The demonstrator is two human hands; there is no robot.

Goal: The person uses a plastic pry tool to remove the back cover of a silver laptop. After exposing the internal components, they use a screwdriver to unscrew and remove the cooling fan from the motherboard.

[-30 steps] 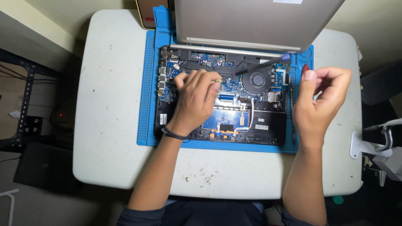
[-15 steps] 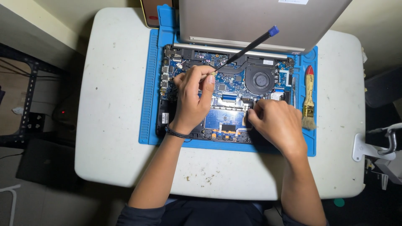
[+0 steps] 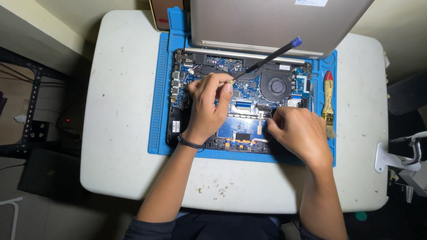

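Opened laptop (image 3: 240, 111) lies at frame centre on a blue mat (image 3: 156, 111) on the table (image 3: 120, 133). Left hand (image 3: 209, 109) pinches a black screwdriver (image 3: 264, 60); right hand (image 3: 298, 133) curls its fingers (image 3: 273, 120) on the board, and whether they hold anything is unclear.

Left hand (image 3: 209, 106) gripping black spudger (image 3: 267, 58) over opened laptop (image 3: 240, 111), right hand (image 3: 296, 131) touching board

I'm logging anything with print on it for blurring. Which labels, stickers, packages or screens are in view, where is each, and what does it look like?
Sticker: top edge of the grey laptop lid, white and blue, cut off by the frame.
Small label: left edge of the open laptop base, just left of the left hand, white rectangle.
Box-like thing: behind the blue mat, reddish with a yellow edge, mostly hidden.
No lit screen shows.
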